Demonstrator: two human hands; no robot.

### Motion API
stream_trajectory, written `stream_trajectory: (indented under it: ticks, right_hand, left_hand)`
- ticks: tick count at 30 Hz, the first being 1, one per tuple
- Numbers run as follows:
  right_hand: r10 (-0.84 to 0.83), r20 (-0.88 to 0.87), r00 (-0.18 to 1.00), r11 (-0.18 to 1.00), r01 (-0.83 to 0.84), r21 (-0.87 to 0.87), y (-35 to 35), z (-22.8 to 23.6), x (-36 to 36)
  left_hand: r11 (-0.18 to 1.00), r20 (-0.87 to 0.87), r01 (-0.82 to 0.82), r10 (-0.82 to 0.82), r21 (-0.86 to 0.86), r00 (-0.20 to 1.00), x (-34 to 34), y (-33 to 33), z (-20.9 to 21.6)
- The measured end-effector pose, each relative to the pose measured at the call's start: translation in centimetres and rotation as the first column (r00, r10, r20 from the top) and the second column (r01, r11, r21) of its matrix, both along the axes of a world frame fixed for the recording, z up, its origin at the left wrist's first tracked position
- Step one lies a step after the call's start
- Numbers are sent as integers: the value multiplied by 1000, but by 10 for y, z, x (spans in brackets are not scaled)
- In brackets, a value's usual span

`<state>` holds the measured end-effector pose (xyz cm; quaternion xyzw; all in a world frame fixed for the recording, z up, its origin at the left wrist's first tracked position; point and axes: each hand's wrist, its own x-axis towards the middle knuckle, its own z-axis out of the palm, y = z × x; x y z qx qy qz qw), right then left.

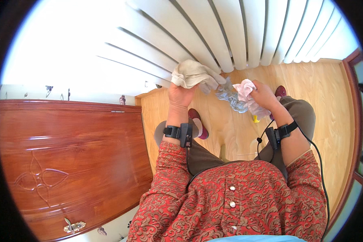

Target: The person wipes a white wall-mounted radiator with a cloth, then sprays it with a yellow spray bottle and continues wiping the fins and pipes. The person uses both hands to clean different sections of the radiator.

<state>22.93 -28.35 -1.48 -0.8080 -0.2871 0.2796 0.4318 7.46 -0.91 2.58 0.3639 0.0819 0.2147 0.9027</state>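
Observation:
My left hand (182, 95) is closed around a crumpled beige cloth (192, 74), which it holds up in front of the white radiator (213, 36). The cloth's right end droops toward the middle. To the right, my right hand (265, 95) grips a bunched pale pink cloth (245, 89), part of it hanging below the fingers. A crumpled grey-blue cloth (233, 99) shows between the two hands, close beside the pink one. Whether it hangs or lies on something, I cannot tell. The fingertips of my left hand are mostly hidden behind the beige cloth.
A reddish-brown wooden cabinet door (80, 161) stands at the left. Light wooden flooring (326, 109) lies below, with my dark red shoes (201, 128) on it. A small yellow thing (255, 118) shows under the pink cloth. A dark cable (320, 161) runs along my right arm.

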Motion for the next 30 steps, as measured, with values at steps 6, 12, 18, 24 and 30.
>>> stream_trajectory:
  ticks: [6, 12, 18, 24, 30]
  right_hand:
    - [11, 69, 998, 1000, -12, 20, 2, 2, -2]
    - [-59, 129, 990, 994, 46, 101, -3, -1, -4]
    - [-59, 116, 991, 998, 55, 38, -7, -2, 1]
    - [-82, 118, 990, 996, 77, 42, -4, -1, 2]
    - [-73, 78, 994, 996, 68, 64, -3, -6, 1]
  left_hand:
    - [981, 254, 132, -166, 145, 953, -20, 25, 91]
    - [22, -77, 74, 417, 997, 905, 9, -9, 71]
    - [-537, 122, 225, 535, 813, 836, 12, -57, 22]
    - [-265, -31, 193, 514, 945, 857, -40, -67, 66]
    - [428, 93, -315, 464, 847, 881, -29, -48, 150]
